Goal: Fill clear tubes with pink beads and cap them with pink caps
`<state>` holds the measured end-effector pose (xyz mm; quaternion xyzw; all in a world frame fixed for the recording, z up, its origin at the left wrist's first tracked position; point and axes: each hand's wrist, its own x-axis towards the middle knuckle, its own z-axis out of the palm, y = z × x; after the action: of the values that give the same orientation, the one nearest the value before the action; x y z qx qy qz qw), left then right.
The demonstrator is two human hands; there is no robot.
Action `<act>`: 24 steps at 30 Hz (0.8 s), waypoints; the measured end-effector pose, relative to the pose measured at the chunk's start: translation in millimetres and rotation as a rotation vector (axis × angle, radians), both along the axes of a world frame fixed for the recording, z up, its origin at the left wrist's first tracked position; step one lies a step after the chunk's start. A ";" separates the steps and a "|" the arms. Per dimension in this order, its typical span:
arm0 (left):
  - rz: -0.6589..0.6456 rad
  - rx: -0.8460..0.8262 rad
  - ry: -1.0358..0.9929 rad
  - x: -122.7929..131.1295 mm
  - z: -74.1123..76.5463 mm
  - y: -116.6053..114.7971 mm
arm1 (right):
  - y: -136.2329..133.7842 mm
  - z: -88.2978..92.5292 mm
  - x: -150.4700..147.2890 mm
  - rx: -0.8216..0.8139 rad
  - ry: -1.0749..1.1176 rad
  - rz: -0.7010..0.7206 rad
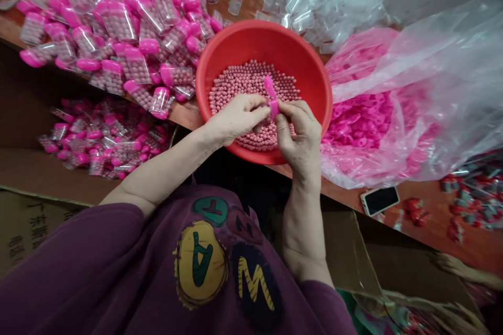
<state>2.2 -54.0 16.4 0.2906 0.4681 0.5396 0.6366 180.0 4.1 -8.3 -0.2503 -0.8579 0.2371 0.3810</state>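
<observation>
Well, my right hand point(299, 138) pinches a pink cap point(273, 108) between thumb and fingers, just above the pink beads point(251, 84) heaped in a red basin point(310, 78). My left hand point(236, 118) is curled with its fingers together, the tips at the cap, though I cannot tell whether it grips. The basin sits at the near edge of the counter point(428, 230). Toward the left end, filled tubes point(118, 21) with pink caps lie in a heap, and more lie on a lower shelf point(47, 167). Loose clear tubes point(310, 5) spread along the far edge. A plastic bag point(365, 115) of pink caps touches the basin's right side, with a phone point(380, 200) just beside it.
</observation>
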 end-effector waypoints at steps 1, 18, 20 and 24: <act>-0.001 0.000 0.008 0.2 -0.7 0.1 | 0.3 -0.3 0.2 -0.003 -0.011 -0.003; 0.077 0.091 0.020 1.1 -14.6 -2.9 | -2.4 -2.3 -5.5 -0.207 0.008 -0.086; 0.122 0.121 0.123 2.9 -17.8 -3.0 | -1.3 -3.1 -5.3 -0.207 -0.014 -0.062; 0.119 0.148 0.145 1.9 -18.6 -1.8 | 4.4 -10.1 -2.6 -0.288 -0.002 -0.033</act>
<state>4.1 -55.8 -2.2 0.3469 0.4881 0.5871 0.5447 177.3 8.5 -18.4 -0.3165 -0.8112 0.3513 0.3442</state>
